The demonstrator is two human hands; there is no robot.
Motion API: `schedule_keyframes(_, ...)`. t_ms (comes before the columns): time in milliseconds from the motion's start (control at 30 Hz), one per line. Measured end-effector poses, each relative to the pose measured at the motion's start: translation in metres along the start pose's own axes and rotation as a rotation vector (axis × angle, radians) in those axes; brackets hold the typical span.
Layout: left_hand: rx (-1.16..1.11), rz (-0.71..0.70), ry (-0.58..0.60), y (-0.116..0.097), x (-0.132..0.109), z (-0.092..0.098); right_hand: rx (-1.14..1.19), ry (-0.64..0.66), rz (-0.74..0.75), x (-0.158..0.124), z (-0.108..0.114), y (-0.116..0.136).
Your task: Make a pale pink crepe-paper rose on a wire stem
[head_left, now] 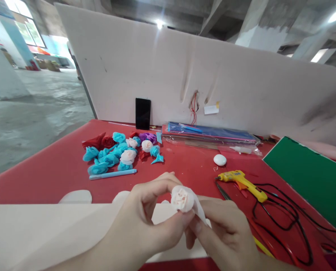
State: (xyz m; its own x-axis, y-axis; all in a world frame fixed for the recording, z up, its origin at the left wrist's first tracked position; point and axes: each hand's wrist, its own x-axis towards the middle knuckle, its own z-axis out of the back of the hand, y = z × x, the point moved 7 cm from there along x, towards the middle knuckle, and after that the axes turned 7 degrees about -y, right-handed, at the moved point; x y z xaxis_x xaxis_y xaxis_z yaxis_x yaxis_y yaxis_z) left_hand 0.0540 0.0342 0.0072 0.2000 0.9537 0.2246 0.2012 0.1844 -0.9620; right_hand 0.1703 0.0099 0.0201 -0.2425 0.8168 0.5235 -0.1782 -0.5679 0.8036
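Note:
A small white paper rose (pixel 181 199) with a rolled, faintly pink centre is held up between my two hands. My left hand (pixel 153 214) pinches the rose between thumb and curled fingers. On the other side my right hand (pixel 223 226) pinches the loose end of a white paper strip (pixel 199 209) that runs off the flower. Under both hands lies a long white sheet (pixel 58 229). Just beyond its far edge are rounded white paper pieces (pixel 76 197), partly covered by the sheet.
Finished-looking blue, red, white and purple paper flowers (pixel 108 158) lie piled at left, beside a light blue stick (pixel 113 174). A yellow glue gun (pixel 242 182) with a looping black cord, scissors (pixel 223 191) and a green board (pixel 311 180) are at right. A phone (pixel 143 114) leans against the white panel.

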Motion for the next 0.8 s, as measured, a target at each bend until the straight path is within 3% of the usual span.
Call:
schedule_keyframes(433, 0.139, 0.071, 0.183, 0.007, -0.005, 0.002, -0.317, 0.019, 0.111, -0.001, 0.003, 0.014)
schedule_keyframes(633, 0.371, -0.083, 0.201, -0.005, -0.006, 0.007, -0.277, 0.092, 0.13, 0.0, 0.0, 0.013)
schedule_keyframes(800, 0.434, -0.121, 0.263, -0.011, -0.005, 0.005, -0.333, 0.133, 0.048, -0.003, 0.0, 0.014)
